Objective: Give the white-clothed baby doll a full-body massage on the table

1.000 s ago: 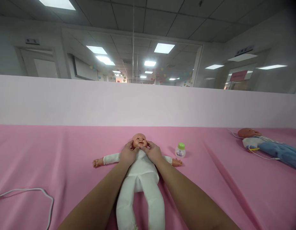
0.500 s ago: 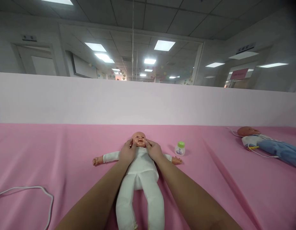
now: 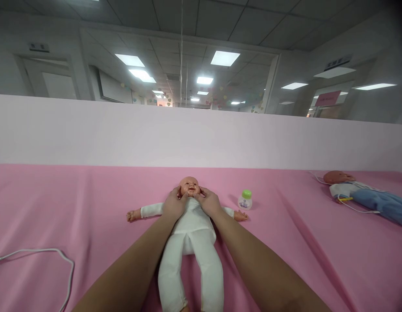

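Observation:
A baby doll (image 3: 188, 225) in a white cloth suit lies on its back, its arms spread and its smiling face (image 3: 189, 186) up. My left hand (image 3: 175, 203) cups the left side of the doll's head, thumb near the chin. On the other side, my right hand (image 3: 208, 202) holds the cheek and jaw, its thumb also by the chin. The fingers of both hands are partly hidden behind the head. A small clear bottle (image 3: 245, 202) with a green cap stands right of the doll, just above its outstretched hand.
Pink cloth (image 3: 106, 190) covers the surface, with a low white wall (image 3: 201, 138) behind it and glass above. A second doll (image 3: 376, 197) in blue and white lies at the far right with thin tubing. A white cable (image 3: 71, 268) curves at the lower left.
Both thumbs have moved from the doll's cheeks down and inward to beside its chin. The doll and bottle keep their places on the cloth.

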`<state>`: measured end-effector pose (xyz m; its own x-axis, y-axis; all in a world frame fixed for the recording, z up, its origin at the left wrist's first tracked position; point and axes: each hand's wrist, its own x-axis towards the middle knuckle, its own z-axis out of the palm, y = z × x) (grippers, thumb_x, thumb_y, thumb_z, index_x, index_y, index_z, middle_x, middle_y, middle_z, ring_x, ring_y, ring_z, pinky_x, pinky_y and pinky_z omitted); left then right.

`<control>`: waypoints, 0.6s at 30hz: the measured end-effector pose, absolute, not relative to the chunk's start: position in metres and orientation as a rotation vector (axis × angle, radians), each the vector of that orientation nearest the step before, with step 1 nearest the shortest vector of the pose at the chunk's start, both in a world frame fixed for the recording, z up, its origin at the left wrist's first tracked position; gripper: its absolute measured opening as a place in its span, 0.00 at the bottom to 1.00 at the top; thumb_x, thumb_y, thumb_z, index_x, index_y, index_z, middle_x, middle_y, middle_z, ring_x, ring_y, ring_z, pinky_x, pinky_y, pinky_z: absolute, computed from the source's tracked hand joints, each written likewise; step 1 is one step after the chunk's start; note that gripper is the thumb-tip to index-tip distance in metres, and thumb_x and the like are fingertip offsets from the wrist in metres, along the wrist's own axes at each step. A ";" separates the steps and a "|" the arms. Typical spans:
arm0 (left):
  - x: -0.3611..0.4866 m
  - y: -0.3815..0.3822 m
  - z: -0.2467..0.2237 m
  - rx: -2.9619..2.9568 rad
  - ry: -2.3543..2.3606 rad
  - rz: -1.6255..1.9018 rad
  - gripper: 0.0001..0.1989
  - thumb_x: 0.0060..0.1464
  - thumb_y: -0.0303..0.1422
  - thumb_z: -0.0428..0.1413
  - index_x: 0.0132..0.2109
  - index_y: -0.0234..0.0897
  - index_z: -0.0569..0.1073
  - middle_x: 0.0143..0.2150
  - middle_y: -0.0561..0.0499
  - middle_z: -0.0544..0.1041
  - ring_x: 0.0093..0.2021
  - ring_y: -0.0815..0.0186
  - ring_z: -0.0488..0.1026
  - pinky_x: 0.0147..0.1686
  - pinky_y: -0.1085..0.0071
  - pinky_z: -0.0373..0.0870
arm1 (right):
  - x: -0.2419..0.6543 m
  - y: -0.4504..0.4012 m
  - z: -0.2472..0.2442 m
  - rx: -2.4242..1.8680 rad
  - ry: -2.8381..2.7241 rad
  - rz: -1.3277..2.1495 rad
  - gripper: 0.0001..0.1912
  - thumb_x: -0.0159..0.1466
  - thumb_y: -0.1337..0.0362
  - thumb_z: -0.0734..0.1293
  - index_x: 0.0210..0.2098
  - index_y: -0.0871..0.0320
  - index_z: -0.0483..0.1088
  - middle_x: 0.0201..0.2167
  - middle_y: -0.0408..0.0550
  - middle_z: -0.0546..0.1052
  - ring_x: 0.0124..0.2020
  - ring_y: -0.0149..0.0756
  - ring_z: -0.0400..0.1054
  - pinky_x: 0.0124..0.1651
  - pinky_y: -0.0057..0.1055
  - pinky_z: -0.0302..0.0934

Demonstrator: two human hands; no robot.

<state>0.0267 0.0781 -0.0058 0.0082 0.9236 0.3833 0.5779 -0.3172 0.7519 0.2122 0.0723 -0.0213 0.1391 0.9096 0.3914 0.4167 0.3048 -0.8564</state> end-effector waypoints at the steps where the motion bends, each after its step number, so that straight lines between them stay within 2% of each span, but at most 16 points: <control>1: 0.027 0.078 -0.006 1.916 1.543 1.234 0.29 0.63 0.44 0.56 0.66 0.33 0.67 0.61 0.36 0.75 0.58 0.52 0.74 0.57 0.61 0.67 | 0.213 0.073 -0.021 -1.300 -1.475 0.546 0.28 0.64 0.48 0.71 0.60 0.51 0.74 0.57 0.47 0.79 0.59 0.46 0.72 0.63 0.43 0.65; 6: 0.027 0.080 -0.007 1.921 1.535 1.237 0.27 0.66 0.43 0.51 0.66 0.31 0.68 0.63 0.35 0.74 0.61 0.51 0.72 0.60 0.58 0.65 | 0.214 0.074 -0.022 -1.320 -1.510 0.472 0.25 0.70 0.45 0.63 0.59 0.50 0.75 0.57 0.47 0.78 0.61 0.44 0.71 0.66 0.43 0.61; 9: 0.027 0.082 -0.008 1.905 1.530 1.241 0.27 0.67 0.43 0.49 0.66 0.32 0.68 0.63 0.35 0.74 0.61 0.52 0.72 0.60 0.57 0.64 | 0.214 0.075 -0.023 -1.342 -1.514 0.432 0.24 0.71 0.47 0.60 0.58 0.50 0.76 0.57 0.47 0.78 0.61 0.44 0.71 0.67 0.44 0.60; 18: 0.027 0.082 -0.008 1.888 1.535 1.247 0.26 0.67 0.44 0.50 0.65 0.34 0.69 0.62 0.36 0.74 0.61 0.53 0.72 0.61 0.59 0.64 | 0.215 0.077 -0.026 -1.335 -1.498 0.455 0.25 0.71 0.46 0.61 0.59 0.50 0.75 0.58 0.46 0.78 0.61 0.43 0.70 0.67 0.43 0.60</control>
<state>0.0274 0.0817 -0.0084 -0.0035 0.9244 0.3813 0.5627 -0.3134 0.7650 0.2146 0.0774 -0.0260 0.1504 0.8889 0.4328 0.4979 0.3101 -0.8099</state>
